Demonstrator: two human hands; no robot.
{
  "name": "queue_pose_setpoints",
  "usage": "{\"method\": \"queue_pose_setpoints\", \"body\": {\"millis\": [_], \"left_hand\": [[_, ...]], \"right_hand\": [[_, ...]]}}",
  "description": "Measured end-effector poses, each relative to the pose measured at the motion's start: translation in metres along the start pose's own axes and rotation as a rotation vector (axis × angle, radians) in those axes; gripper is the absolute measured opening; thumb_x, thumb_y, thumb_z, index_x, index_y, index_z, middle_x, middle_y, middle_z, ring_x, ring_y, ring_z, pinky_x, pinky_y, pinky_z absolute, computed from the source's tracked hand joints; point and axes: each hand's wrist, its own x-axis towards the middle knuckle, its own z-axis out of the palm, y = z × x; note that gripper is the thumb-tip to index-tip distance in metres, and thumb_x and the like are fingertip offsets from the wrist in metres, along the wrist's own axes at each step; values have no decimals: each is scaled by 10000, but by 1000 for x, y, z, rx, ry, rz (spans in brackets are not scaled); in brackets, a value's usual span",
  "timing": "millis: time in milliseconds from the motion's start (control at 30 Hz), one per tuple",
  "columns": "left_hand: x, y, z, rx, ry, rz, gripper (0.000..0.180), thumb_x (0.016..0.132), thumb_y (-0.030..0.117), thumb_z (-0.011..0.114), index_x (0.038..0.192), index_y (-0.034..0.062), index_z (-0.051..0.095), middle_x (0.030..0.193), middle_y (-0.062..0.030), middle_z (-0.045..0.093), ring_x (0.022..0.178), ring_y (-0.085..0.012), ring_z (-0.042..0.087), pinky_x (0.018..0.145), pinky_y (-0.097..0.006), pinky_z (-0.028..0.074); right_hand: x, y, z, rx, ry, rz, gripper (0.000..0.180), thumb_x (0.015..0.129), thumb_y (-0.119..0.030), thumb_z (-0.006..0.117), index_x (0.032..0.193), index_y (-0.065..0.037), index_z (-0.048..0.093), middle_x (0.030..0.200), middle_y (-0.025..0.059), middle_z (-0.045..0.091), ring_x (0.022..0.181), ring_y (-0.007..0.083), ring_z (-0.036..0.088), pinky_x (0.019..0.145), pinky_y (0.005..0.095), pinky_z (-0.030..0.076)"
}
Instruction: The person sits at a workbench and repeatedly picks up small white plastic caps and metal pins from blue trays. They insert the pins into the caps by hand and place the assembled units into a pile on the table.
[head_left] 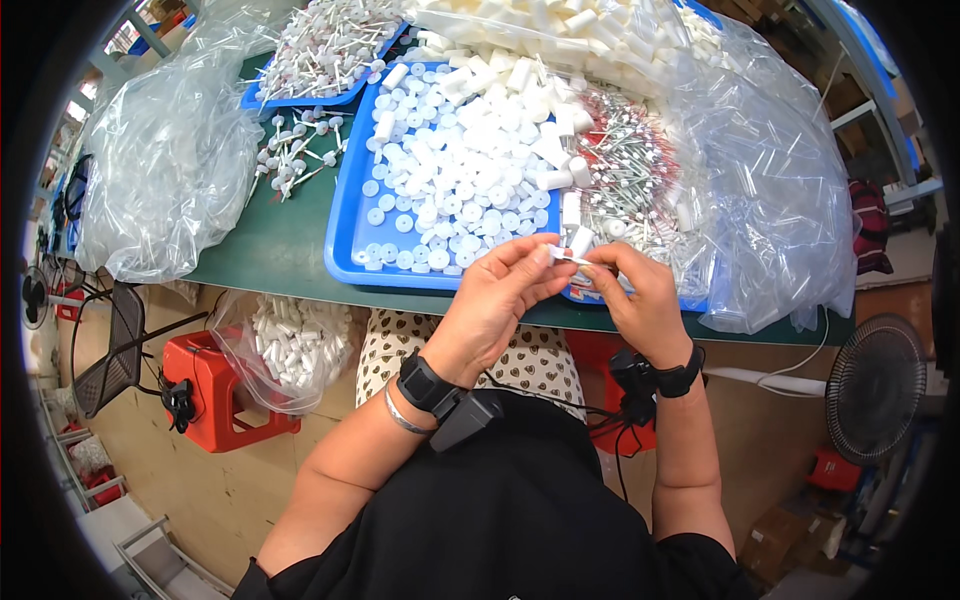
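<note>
Hands meet over near rim of blue tray (345, 240): left hand (495, 300) and right hand (645, 300) both pinch one small white tube (572, 250), fingertips closed on it, just beside loose white caps (450, 190).

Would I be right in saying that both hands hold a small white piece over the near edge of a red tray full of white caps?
Not quite: the tray is blue, not red, as the head view shows. Both the left hand and the right hand do hold the small white piece over its near edge.

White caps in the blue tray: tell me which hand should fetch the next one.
Probably the left hand: the white caps lie ahead on its side, while the right hand pinches the small white tube.
</note>
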Motion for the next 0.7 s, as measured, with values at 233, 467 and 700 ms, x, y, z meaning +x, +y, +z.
{"method": "queue_pose_setpoints", "body": {"millis": [233,467,700], "left_hand": [[-7,-3,2,143,-38,24,360,991,186,591,1295,-4,566,1206,-102,644,1063,-168,626,947,-312,516],[5,57,-25,322,252,392,259,967,169,622,1188,34,637,1136,-64,662,1071,-144,613,917,-310,503],[13,153,-96,980,772,1024,419,890,165,717,1244,-24,599,1212,-129,632,1065,-188,601,969,-305,442]], "right_hand": [[3,-9,-4,475,-216,521,237,1024,-184,523,1046,18,646,745,88,685,570,100,632,531,248,486],[6,-9,-13,43,0,228,233,994,-179,573,1127,-2,644,848,104,723,705,160,679,648,277,527],[2,23,-54,-466,157,165,141,900,-118,652,1010,-37,683,865,128,698,768,282,669,690,375,514]]}}
